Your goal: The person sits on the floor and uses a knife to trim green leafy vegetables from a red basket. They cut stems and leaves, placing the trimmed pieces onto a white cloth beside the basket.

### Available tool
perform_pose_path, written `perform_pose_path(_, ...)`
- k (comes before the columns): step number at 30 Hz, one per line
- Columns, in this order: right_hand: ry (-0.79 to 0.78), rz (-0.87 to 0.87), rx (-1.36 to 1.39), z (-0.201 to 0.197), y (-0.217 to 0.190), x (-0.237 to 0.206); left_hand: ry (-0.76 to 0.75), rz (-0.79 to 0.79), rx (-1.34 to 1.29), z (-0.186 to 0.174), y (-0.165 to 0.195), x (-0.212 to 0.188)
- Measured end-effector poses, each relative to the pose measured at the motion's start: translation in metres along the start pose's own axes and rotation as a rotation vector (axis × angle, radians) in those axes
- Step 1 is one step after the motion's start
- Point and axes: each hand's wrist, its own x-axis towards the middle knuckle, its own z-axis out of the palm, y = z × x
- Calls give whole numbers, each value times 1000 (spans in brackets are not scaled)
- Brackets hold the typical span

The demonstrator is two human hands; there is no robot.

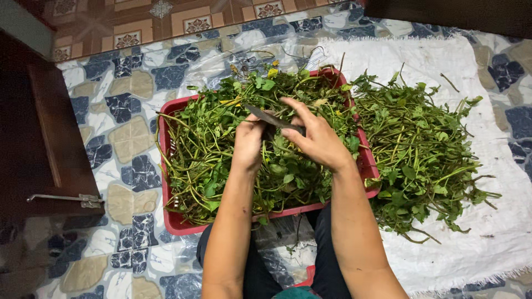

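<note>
My right hand (320,141) grips a knife (270,117), whose dark blade points up and to the left. Just left of it, my left hand (247,145) is closed around a few green stems, close under the blade. Both hands hover over a red plastic basket (166,182) heaped with leafy greens (210,138) on long stems. The stems inside my left fist are hidden.
A second pile of the same greens (421,155) lies on a white cloth (499,232) to the right of the basket. A clear plastic sheet (221,55) covers the patterned floor under the basket. Dark wooden furniture (44,138) stands at the left. My knees are below the basket.
</note>
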Motion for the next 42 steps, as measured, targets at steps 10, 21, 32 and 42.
perform_pose_path(10,245,-9,102,-1,30,10,-70,-220,-53,28,12,-12)
perform_pose_path(21,146,-142,90,-6,31,6,-2,-179,-44,-2,11,-4)
perform_pose_path(32,859,349,113,-36,36,22,-62,-147,199,32,7,-23)
perform_pose_path(42,-88,-9,646,-21,37,-8,-260,-311,-233,3,3,-4)
